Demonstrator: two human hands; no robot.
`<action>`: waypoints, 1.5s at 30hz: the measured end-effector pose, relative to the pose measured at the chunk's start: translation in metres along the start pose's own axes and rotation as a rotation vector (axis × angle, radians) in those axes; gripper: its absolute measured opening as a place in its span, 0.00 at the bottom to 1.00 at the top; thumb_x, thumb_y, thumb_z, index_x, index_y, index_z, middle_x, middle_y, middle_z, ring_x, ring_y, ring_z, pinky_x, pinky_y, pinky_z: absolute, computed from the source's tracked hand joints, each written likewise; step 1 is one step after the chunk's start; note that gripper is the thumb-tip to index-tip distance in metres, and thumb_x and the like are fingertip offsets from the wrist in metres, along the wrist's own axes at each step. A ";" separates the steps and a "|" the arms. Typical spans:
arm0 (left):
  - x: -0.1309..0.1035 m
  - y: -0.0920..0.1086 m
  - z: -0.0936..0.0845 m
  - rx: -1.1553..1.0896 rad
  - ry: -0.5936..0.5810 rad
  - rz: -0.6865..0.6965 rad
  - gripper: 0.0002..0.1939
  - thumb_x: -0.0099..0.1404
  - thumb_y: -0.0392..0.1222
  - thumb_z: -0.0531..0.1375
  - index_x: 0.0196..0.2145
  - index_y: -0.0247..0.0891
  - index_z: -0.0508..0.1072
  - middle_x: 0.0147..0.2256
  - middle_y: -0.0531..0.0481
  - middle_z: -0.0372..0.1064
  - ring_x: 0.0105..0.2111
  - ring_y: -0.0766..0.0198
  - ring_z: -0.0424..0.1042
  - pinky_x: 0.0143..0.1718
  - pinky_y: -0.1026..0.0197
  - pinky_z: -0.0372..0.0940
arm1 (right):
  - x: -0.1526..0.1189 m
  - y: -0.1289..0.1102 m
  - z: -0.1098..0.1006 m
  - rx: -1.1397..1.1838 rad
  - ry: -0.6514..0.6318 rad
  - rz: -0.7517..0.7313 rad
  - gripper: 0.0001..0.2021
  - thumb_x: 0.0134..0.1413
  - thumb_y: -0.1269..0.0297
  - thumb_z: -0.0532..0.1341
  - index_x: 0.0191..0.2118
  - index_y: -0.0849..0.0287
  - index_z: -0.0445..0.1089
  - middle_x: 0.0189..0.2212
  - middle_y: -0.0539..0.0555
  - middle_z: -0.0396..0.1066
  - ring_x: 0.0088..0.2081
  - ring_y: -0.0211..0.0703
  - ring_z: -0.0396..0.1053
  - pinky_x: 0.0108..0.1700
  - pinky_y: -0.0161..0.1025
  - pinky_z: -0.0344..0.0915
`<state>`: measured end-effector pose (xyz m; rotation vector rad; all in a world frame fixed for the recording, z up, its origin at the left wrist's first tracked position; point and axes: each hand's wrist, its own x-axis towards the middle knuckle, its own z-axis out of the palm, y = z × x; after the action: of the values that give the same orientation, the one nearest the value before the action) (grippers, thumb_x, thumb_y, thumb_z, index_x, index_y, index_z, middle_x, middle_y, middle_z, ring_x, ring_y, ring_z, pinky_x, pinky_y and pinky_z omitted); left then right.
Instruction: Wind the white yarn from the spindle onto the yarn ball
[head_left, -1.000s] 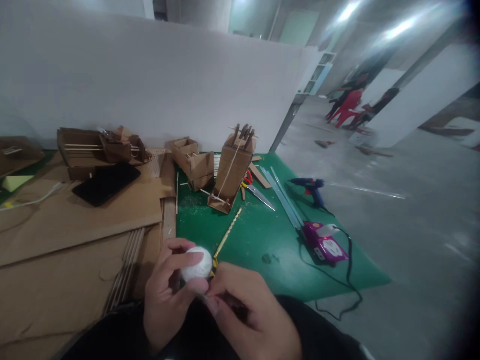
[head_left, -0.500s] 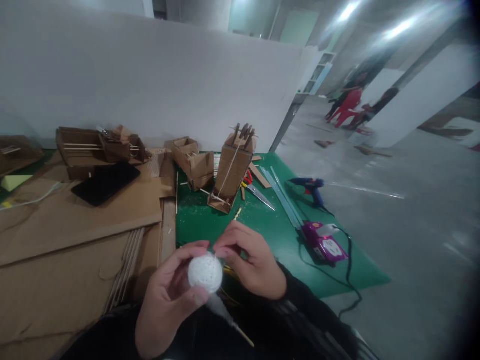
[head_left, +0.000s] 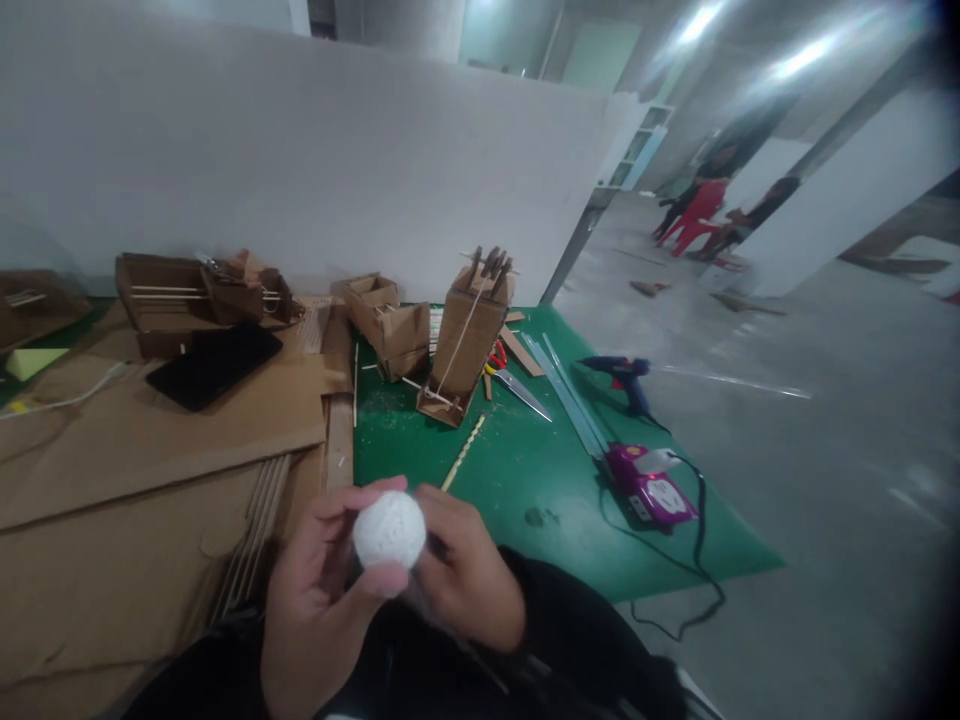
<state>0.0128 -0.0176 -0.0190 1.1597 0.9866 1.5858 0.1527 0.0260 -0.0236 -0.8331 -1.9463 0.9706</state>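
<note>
A white ball (head_left: 389,531) with a rough surface is held by my left hand (head_left: 315,600), its thumb across the lower front and its fingers behind the top. My right hand (head_left: 469,575) is curled against the ball's right side, its fingertips hidden behind and below it. Under the right hand, a thin stick (head_left: 489,668) shows only as a blur against the dark clothing. Just beyond my hands, a twisted yellowish stick (head_left: 463,452) lies on the green table surface (head_left: 525,470).
Ahead stand a tall cardboard piece (head_left: 463,345) with string and a cardboard box shape (head_left: 390,330). Scissors (head_left: 521,392), a blue glue gun (head_left: 626,375) and a purple power strip (head_left: 651,488) with a black cord lie rightward. Cardboard sheets (head_left: 150,560) and a black tablet-like slab (head_left: 215,366) are leftward.
My right hand has moved from pinching at the ball's upper right to curl lower beside it. The ball has shifted slightly left and up. More of the twisted stick shows.
</note>
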 end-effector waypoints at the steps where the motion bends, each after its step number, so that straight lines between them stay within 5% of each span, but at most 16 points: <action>1: 0.000 -0.001 -0.001 0.028 0.024 0.018 0.16 0.60 0.38 0.68 0.45 0.49 0.72 0.48 0.55 0.78 0.48 0.66 0.76 0.48 0.71 0.67 | -0.003 -0.005 0.000 -0.017 -0.046 -0.016 0.07 0.60 0.70 0.56 0.31 0.61 0.68 0.28 0.53 0.66 0.30 0.39 0.63 0.33 0.35 0.59; 4: 0.001 -0.006 -0.002 0.127 0.064 0.066 0.17 0.60 0.36 0.67 0.45 0.49 0.71 0.48 0.56 0.76 0.49 0.66 0.73 0.50 0.70 0.66 | -0.012 -0.022 -0.001 -0.030 -0.140 -0.062 0.06 0.59 0.73 0.54 0.34 0.61 0.67 0.33 0.55 0.70 0.34 0.41 0.66 0.36 0.36 0.62; 11: 0.003 -0.011 -0.003 0.149 -0.021 0.068 0.15 0.61 0.41 0.66 0.45 0.51 0.71 0.46 0.55 0.74 0.47 0.66 0.72 0.48 0.69 0.67 | -0.014 -0.050 -0.024 -0.131 -0.076 -0.128 0.08 0.55 0.76 0.54 0.28 0.60 0.64 0.25 0.51 0.65 0.29 0.38 0.61 0.29 0.34 0.56; 21: 0.005 -0.008 -0.002 -0.044 -0.098 -0.028 0.16 0.54 0.49 0.70 0.41 0.49 0.78 0.43 0.52 0.73 0.40 0.64 0.76 0.40 0.70 0.70 | 0.019 -0.036 -0.060 -0.230 -0.086 -0.354 0.07 0.65 0.69 0.58 0.36 0.62 0.72 0.30 0.55 0.68 0.33 0.39 0.65 0.34 0.34 0.63; 27: 0.000 -0.003 -0.003 -0.134 -0.063 -0.153 0.21 0.51 0.36 0.73 0.43 0.46 0.79 0.44 0.48 0.76 0.43 0.60 0.77 0.41 0.68 0.71 | 0.029 -0.008 -0.052 -0.025 0.022 -0.227 0.07 0.63 0.66 0.60 0.34 0.61 0.73 0.28 0.53 0.69 0.29 0.38 0.64 0.31 0.34 0.61; 34: -0.006 -0.001 -0.003 0.025 -0.068 -0.158 0.23 0.56 0.38 0.70 0.49 0.52 0.76 0.50 0.51 0.71 0.49 0.60 0.72 0.47 0.67 0.68 | 0.017 0.014 -0.023 0.106 0.079 -0.003 0.11 0.64 0.62 0.58 0.32 0.60 0.71 0.27 0.51 0.67 0.29 0.38 0.65 0.32 0.35 0.61; 39: -0.004 -0.006 -0.005 0.312 -0.023 -0.013 0.17 0.62 0.41 0.66 0.49 0.52 0.74 0.48 0.53 0.68 0.48 0.62 0.69 0.50 0.67 0.62 | 0.000 0.004 -0.006 0.025 0.014 0.025 0.10 0.61 0.66 0.57 0.28 0.60 0.67 0.25 0.50 0.63 0.29 0.39 0.60 0.31 0.35 0.56; 45: -0.002 -0.007 0.003 0.205 0.026 0.022 0.15 0.64 0.40 0.63 0.48 0.50 0.68 0.44 0.53 0.66 0.44 0.64 0.70 0.46 0.68 0.65 | -0.015 -0.028 -0.003 0.021 -0.057 0.071 0.07 0.60 0.70 0.54 0.32 0.59 0.67 0.30 0.53 0.67 0.32 0.41 0.63 0.34 0.36 0.59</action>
<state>0.0173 -0.0171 -0.0256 1.2949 1.1792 1.5479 0.1564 0.0009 -0.0045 -0.8762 -1.9630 1.0655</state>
